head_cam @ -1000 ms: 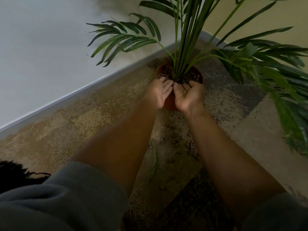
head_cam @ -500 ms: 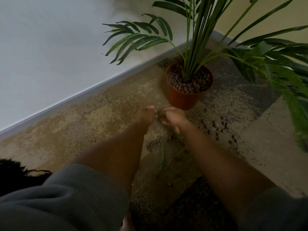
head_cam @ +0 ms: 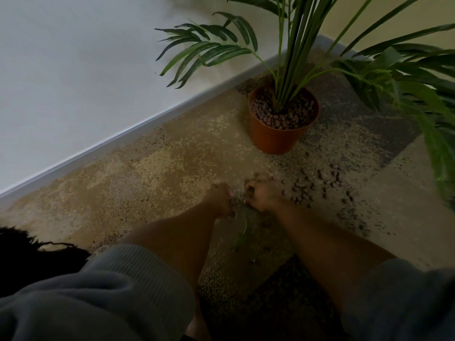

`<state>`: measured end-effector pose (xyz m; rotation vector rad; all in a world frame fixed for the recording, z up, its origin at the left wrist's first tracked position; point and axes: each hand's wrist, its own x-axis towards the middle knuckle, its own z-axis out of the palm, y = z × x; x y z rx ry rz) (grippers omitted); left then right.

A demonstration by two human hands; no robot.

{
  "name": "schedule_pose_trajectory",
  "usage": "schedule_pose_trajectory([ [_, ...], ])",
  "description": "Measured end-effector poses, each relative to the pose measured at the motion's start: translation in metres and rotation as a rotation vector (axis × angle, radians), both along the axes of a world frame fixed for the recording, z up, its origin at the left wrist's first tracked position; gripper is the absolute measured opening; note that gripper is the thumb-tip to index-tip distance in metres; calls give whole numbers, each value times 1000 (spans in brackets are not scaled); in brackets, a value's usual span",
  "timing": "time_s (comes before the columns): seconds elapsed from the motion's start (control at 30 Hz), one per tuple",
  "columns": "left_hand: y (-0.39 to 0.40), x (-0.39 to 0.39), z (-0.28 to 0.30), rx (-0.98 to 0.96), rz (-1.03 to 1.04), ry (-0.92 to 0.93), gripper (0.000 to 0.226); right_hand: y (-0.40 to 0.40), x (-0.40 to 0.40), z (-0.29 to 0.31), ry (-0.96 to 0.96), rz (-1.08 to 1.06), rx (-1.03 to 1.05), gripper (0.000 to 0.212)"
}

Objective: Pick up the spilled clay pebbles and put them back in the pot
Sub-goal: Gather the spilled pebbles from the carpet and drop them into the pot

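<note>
Both hands are resting low on the speckled carpet [head_cam: 152, 173] just below the centre of the frame, knuckles up and close together. The left hand [head_cam: 221, 198] is sitting with its fingers curled inward toward the right hand [head_cam: 261, 196], whose fingers are also bent down against the floor. Whether either hand is pinching pebbles or merely cupping over them I cannot tell, since the fingertips are turning away from the camera and the picture is blurring there. A thin green leaf [head_cam: 243, 230] is lying on the carpet between the two wrists, running down toward the lower middle of the frame.

The spilled clay pebbles [head_cam: 310, 185] are lying scattered to the right of the right hand, spreading toward the right centre, with the nearest ones just beside the knuckles. The orange pot [head_cam: 273, 136] is standing upright in the upper right of centre, well apart from the hands, filled with pebbles around the stems of a palm plant [head_cam: 293, 45]. Grey sleeves [head_cam: 103, 291] are filling the bottom edge, and a white baseboard [head_cam: 98, 148] is running diagonally across the left half
</note>
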<state>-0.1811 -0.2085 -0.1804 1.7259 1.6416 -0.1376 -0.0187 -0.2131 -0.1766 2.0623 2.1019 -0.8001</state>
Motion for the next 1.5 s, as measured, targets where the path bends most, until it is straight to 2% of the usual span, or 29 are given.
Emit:
schedule_pose_trajectory([
  [0.17, -4, 0, -7, 86, -43, 15, 23, -11, -2, -2, 148, -3, 34, 26],
  [0.3, -3, -4, -7, 126, -49, 23, 10, -14, -9, 1, 150, 18, 56, 21],
  [0.47, -4, -1, -4, 123, 20, 73, 24, -13, -9, 9, 105, 0, 84, 23],
  [0.73, -5, -1, 2, 61, 120, 96, 29, -14, -9, 11, 35, 4, 39, 23],
  [0.8, -4, 0, 4, 22, 128, 118, 29, -15, -9, 11, 90, -49, 8, 22],
  [0.87, -2, 1, 6, -57, 228, 63, 27, -12, -9, 10, 236, -221, -33, 21],
  [0.9, 0, 2, 7, -104, 339, -31, 20, -9, -8, 11, 405, -410, -86, 20],
  [0.93, 1, 3, 9, -160, 483, -165, 11, -6, -7, 12, 643, -642, -175, 19],
  [1.0, 2, 5, 13, -284, 791, -462, 17, -3, -6, 17, 1106, -960, -357, 17],
  [1.07, 3, 8, 18, -368, 1041, -775, 21, 0, -3, 22, 1390, -1100, -433, 8],
  [1.1, 6, 9, 21, -401, 1131, -900, 23, 1, -2, 25, 1495, -1120, -452, 14],
  [1.17, 14, 13, 31, -447, 1233, -1060, 29, 5, -2, 32, 1642, -1141, -467, 19],
  [1.27, 34, 27, 50, -455, 1277, -1200, 30, 13, -5, 48, 1791, -1156, -423, 15],
  [1.4, 65, 46, 82, -434, 1360, -1394, 38, 33, -5, 75, 1951, -1281, -256, 19],
  [1.5, 78, 61, 107, -429, 1324, -1518, 42, 46, 2, 96, 2037, -1376, -136, 28],
])
